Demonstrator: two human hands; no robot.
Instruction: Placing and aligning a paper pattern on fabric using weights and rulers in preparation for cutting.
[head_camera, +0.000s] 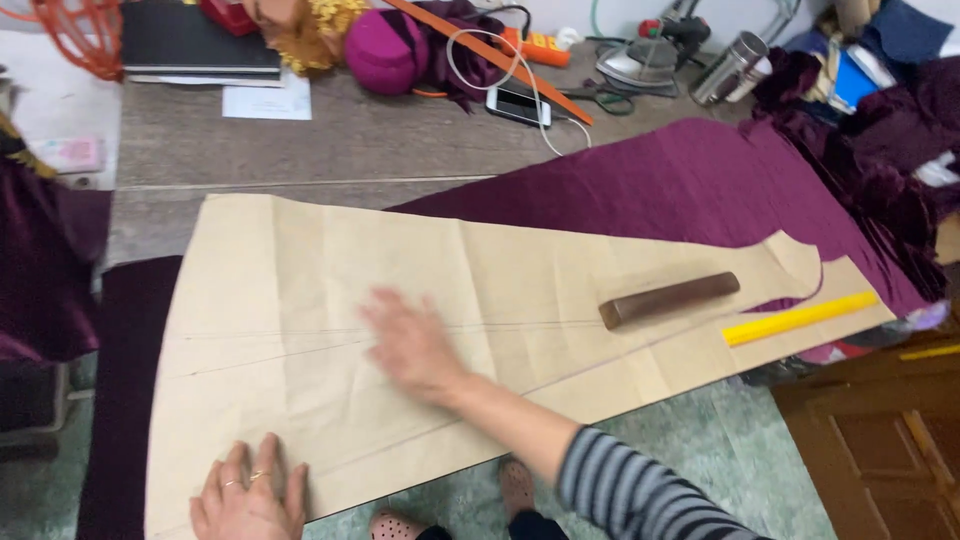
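Both hands lie flat and open, gripping nothing. The right hand (408, 343), blurred, presses palm-down at centre frame on the tan paper pattern (300, 290); the left hand (248, 497), fingers spread, rests on the pattern's lower-left edge. The pattern runs across the middle of the frame over purple cloth (680, 180). A brown block (668, 299) and a yellow bar (800, 318) sit on its right end. A phone (518, 105) and an iron (640, 62) lie on the table (330, 150) at upper centre.
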